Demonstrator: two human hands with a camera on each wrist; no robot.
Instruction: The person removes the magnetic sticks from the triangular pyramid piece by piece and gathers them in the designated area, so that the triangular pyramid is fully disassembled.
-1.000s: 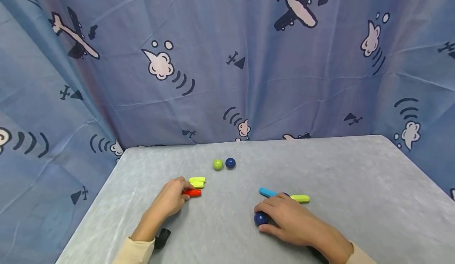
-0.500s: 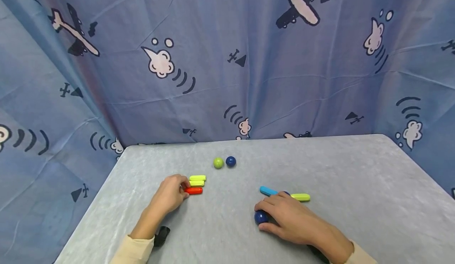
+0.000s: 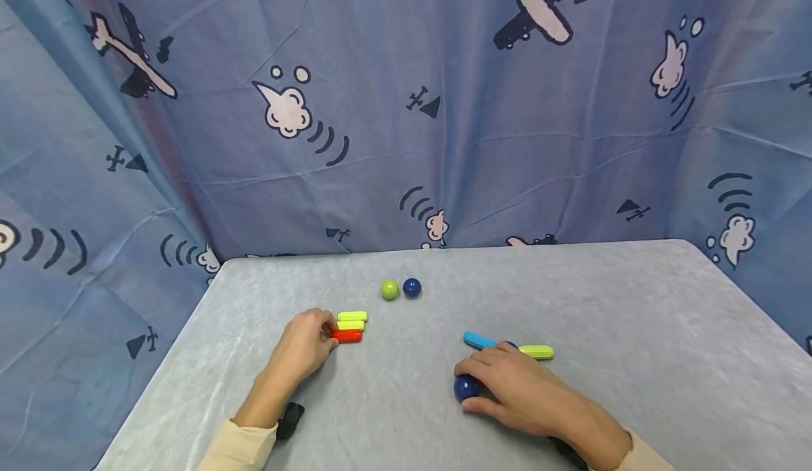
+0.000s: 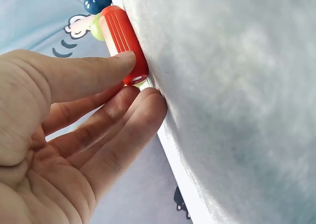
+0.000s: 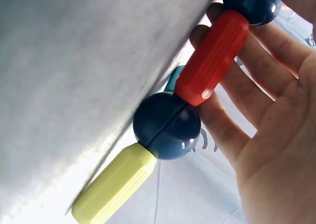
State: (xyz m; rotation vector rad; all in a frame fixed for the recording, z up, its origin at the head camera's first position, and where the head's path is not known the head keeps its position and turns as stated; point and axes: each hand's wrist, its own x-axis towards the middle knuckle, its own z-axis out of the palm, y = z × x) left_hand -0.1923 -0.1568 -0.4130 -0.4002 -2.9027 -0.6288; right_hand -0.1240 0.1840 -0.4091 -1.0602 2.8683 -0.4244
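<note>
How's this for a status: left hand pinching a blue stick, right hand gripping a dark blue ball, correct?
Not quite: the left hand pinches a red stick, not a blue one; the left wrist view shows it. The right hand does grip a dark blue ball.

- Your bare left hand (image 3: pixel 306 345) pinches with thumb (image 4: pixel 94 75) and bent fingers (image 4: pixel 128 137).
- Your bare right hand (image 3: pixel 515 392) arches palm down, thumb and forefinger curved.
- Both forearms (image 3: pixel 263 393) slant inward.

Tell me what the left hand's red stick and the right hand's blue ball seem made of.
Red stick: probably plastic, satin; fine grooves run along its evenly colored side. Blue ball: glossy, with a sharp bright highlight; perhaps metal or plastic, the look leaves it open.
</note>
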